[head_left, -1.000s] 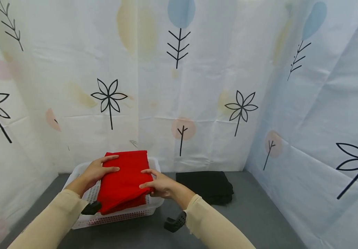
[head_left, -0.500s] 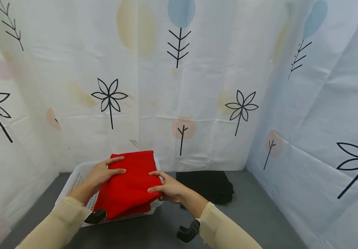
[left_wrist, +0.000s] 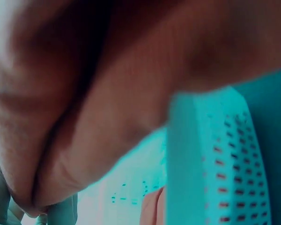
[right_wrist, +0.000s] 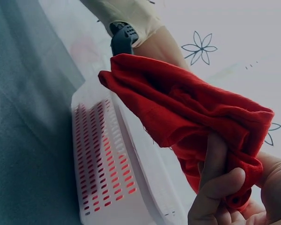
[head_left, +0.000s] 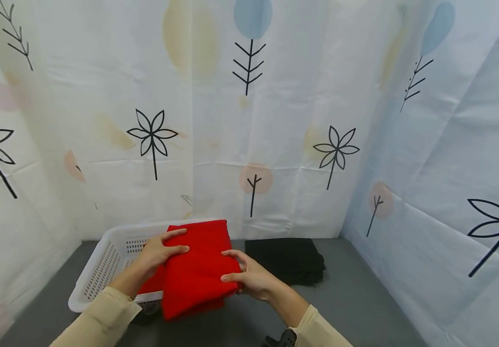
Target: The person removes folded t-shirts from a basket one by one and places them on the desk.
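A folded red cloth (head_left: 201, 270) is held up at the right end of a white perforated plastic basket (head_left: 97, 270). My left hand (head_left: 157, 254) grips its left edge, with thumb and a finger lying over the top. At the right edge my right hand (head_left: 252, 278) pinches it, its fingertips curled under the layers in the right wrist view. From below, that view shows the cloth (right_wrist: 178, 108) clear of the basket wall (right_wrist: 103, 164). More red fabric (head_left: 151, 283) lies inside the basket, partly hidden by the left arm. The left wrist view is mostly blocked by the hand.
A folded black cloth (head_left: 286, 260) lies on the grey tabletop (head_left: 362, 299), right of the basket. A white curtain (head_left: 214, 120) with printed flowers and leaves encloses the back and both sides.
Both hands have carried the red cloth up out of the basket, then rightward and nearer the front. Red fabric beneath has come into view. The black cloth has stayed put.
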A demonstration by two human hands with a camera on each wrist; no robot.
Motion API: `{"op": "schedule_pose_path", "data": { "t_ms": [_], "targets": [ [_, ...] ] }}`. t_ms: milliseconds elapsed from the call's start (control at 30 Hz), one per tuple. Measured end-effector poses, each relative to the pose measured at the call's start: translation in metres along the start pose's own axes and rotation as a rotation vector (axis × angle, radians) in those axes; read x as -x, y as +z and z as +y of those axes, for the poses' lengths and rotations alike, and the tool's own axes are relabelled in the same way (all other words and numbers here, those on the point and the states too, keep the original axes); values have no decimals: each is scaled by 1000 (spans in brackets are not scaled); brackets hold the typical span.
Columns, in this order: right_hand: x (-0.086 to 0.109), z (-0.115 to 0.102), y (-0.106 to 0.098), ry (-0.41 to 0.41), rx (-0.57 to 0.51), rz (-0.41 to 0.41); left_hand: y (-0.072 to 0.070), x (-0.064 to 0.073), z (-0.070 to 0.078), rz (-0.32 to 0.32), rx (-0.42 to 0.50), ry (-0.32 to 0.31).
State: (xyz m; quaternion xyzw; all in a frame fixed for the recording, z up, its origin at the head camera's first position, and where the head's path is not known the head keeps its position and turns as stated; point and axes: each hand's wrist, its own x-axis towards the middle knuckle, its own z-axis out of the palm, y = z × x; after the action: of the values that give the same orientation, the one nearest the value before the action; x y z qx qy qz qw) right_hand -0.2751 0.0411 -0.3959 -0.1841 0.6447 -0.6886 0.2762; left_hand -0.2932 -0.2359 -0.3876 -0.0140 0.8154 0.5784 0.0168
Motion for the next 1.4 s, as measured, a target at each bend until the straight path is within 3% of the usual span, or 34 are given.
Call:
{"op": "schedule_pose_path", "data": {
  "t_ms": [100, 333, 567, 867, 1400],
  "targets": [
    [6, 3, -3, -10, -1, 4, 7, 0, -3, -24, 31, 15],
    [20, 10, -10, -7, -9, 21, 24, 2, -7, 8, 28, -17],
    [34, 14, -16, 8, -23, 56, 39, 2, -4, 9, 49, -8],
    [48, 16, -26, 8, -84, 17, 56, 5, 0, 15, 55, -2],
    [79, 25, -53, 13, -104, 20, 95, 7, 6, -8, 115, 46]
  ]
}}
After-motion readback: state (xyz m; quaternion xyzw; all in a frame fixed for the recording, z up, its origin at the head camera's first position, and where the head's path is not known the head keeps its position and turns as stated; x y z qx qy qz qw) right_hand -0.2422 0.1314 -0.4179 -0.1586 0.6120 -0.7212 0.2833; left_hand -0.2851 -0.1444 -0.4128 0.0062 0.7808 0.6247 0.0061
